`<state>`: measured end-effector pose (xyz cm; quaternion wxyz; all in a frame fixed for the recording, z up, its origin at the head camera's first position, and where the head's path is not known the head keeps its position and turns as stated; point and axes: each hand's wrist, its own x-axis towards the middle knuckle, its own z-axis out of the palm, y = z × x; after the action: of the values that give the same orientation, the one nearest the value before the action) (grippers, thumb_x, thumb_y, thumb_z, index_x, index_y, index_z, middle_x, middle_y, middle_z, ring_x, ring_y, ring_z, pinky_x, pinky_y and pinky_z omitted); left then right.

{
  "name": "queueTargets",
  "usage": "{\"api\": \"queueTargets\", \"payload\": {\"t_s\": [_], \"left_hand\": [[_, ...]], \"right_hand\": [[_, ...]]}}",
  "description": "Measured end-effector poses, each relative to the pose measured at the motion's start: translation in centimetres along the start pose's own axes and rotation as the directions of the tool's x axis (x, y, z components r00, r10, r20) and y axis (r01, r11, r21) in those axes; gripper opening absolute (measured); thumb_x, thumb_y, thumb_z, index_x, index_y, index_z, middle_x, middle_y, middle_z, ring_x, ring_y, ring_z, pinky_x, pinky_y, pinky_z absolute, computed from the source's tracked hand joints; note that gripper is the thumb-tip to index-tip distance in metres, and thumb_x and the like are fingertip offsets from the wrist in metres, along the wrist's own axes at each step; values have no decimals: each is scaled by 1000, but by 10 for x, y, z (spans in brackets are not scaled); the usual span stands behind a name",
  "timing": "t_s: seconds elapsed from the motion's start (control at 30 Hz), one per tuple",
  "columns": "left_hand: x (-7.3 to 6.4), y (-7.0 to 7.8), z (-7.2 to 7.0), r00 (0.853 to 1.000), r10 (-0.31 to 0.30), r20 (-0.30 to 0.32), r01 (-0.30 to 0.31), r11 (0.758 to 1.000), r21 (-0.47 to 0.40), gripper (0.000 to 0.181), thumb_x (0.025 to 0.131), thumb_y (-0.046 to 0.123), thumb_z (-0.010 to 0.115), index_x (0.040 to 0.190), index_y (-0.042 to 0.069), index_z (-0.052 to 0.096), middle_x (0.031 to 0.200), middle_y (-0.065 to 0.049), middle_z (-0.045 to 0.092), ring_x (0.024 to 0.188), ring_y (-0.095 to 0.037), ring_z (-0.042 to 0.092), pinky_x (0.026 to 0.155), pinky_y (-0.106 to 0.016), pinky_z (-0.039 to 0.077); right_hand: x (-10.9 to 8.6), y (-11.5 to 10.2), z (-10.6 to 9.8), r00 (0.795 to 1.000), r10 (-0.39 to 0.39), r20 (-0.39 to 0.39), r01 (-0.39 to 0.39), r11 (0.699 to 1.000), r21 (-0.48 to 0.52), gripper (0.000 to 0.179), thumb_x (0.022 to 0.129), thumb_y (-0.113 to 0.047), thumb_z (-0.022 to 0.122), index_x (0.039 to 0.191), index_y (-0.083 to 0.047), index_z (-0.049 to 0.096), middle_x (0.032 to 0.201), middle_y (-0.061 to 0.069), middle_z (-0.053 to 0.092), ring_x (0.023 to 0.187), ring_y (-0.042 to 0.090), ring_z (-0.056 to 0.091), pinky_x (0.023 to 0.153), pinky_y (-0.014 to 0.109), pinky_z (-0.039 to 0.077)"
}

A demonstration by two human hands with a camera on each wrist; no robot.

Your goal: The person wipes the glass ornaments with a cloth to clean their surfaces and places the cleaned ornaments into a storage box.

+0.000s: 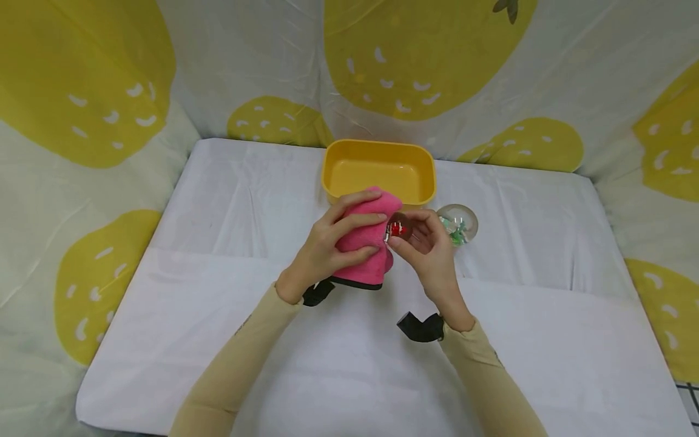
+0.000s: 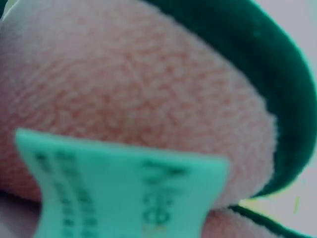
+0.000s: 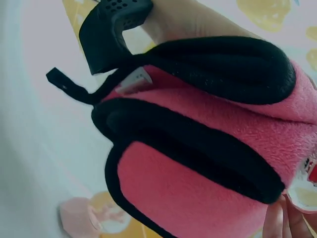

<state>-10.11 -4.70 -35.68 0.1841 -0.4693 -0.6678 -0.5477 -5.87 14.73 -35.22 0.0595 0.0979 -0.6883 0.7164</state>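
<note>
- Gripping pink cloth (image 1: 364,237) in left hand (image 1: 317,243), fingers wrapped over upper face; folded, with black edging.
- Pinching clear ball with red inside (image 1: 400,227) between thumb and fingers of right hand (image 1: 435,261), up against right edge of cloth.
- Holding both over white-covered table (image 1: 218,212), near front side of yellow container (image 1: 379,176).
- Resting on table just beside right hand: clear ball with green inside (image 1: 460,223), partly hidden by fingers.
- Showing printed tag (image 2: 124,183) on cloth in left wrist view, too blurred to read fully.
- Wearing beige sleeves (image 1: 497,379), black mount (image 1: 422,328) at each wrist.
</note>
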Motion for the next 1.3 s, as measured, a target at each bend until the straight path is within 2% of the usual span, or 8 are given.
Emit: {"api": "queueTargets", "payload": {"t_s": [0.23, 0.37, 0.5, 0.67, 0.83, 0.9, 1.1, 1.3], "left_hand": [[-2, 0, -2, 997, -12, -74, 10, 1000, -17, 38, 88, 26, 70, 114, 0, 61, 134, -19, 46, 128, -34, 42, 97, -41, 45], [-3, 1, -4, 994, -20, -108, 19, 1000, -12, 39, 90, 30, 68, 113, -1, 62, 132, -20, 47, 127, -34, 42, 94, -41, 48], [-3, 2, -9, 992, -24, -127, 26, 1000, 13, 36, 89, 26, 70, 112, -1, 62, 132, -21, 47, 126, -34, 43, 92, -40, 50], [-5, 2, -18, 994, -35, -108, 42, 997, 71, 41, 76, 4, 79, 114, 1, 63, 133, -21, 47, 126, -33, 43, 92, -39, 49], [-9, 1, -26, 994, -48, -103, 59, 992, 108, 45, 72, -2, 79, 114, 1, 64, 135, -20, 47, 126, -31, 43, 93, -38, 49], [-10, 0, -28, 993, -52, -108, 65, 991, 114, 40, 78, 7, 79, 114, 2, 64, 135, -18, 47, 126, -31, 44, 93, -38, 49], [-15, 0, -33, 991, -80, -108, 91, 990, 106, 41, 79, 13, 79, 117, 4, 65, 136, -15, 48, 126, -31, 44, 93, -39, 49], [-20, 0, -39, 987, -110, -114, 122, 987, 106, 43, 85, 31, 70, 117, 2, 65, 136, -16, 48, 126, -30, 44, 94, -38, 48]], "right_hand": [[-1, 7, 4, 997, -78, -12, 79, 994, 70, 41, 88, -8, 67, 124, 3, 50, 121, 15, 55, 114, 27, 53, 96, 31, 46], [1, 8, 8, 995, -97, -31, 100, 987, 124, 40, 88, -5, 65, 124, 1, 50, 124, 17, 54, 118, 31, 50, 96, 32, 46], [1, 9, 10, 993, -96, -68, 106, 978, 179, 37, 87, -1, 62, 123, -4, 51, 123, 15, 53, 120, 32, 47, 92, 30, 49], [4, 9, 8, 988, -101, -115, 126, 965, 232, 37, 88, -2, 64, 123, -6, 51, 124, 15, 50, 116, 31, 47, 92, 27, 48], [10, 8, 5, 986, -121, -115, 145, 963, 227, 39, 88, 0, 61, 125, -6, 52, 129, 20, 44, 119, 33, 45, 92, 29, 49], [13, 7, 4, 985, -132, -110, 153, 965, 214, 39, 88, -1, 61, 126, -6, 52, 129, 19, 44, 120, 34, 45, 92, 29, 49], [24, 7, 1, 981, -167, -93, 182, 966, 182, 43, 88, -12, 69, 127, -6, 53, 126, 15, 49, 116, 33, 47, 94, 29, 47], [38, 8, 2, 982, -171, -75, 181, 970, 161, 38, 87, -2, 64, 125, -4, 55, 126, 19, 49, 121, 32, 46, 103, 36, 39]]}}
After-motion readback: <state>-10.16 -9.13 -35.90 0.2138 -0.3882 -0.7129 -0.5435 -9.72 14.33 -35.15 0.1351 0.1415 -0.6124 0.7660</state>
